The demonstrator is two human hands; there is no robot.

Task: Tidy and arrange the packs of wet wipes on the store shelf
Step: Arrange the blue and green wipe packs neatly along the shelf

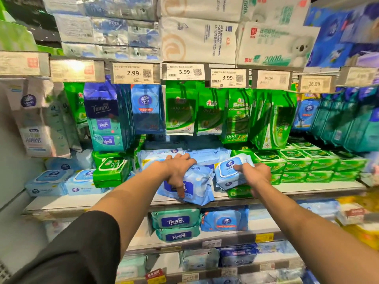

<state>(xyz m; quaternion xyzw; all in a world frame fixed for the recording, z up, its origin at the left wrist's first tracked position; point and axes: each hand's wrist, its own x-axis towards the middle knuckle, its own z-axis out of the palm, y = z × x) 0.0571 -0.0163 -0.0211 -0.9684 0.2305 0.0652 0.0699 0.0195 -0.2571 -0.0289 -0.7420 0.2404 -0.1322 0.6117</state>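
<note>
A light blue wipes pack with a dark blue label [195, 186] lies tilted at the front edge of the middle shelf [82, 200]. My left hand [178, 168] grips it from above, thumb down its front face. Just to the right sits a blue-and-white pack with a round Vinda logo [227, 171], tilted up. My right hand [254, 174] holds its right end, index finger stretched across the top. More pale blue packs [160, 155] lie flat behind both hands.
Green packs [297, 160] are stacked to the right and another green pack [111, 170] to the left, with blue packs [49, 182] at far left. Hanging green and blue packs fill the rail above. Price tags [133, 73] line the upper shelf edge. Lower shelves hold Tempo packs [175, 221].
</note>
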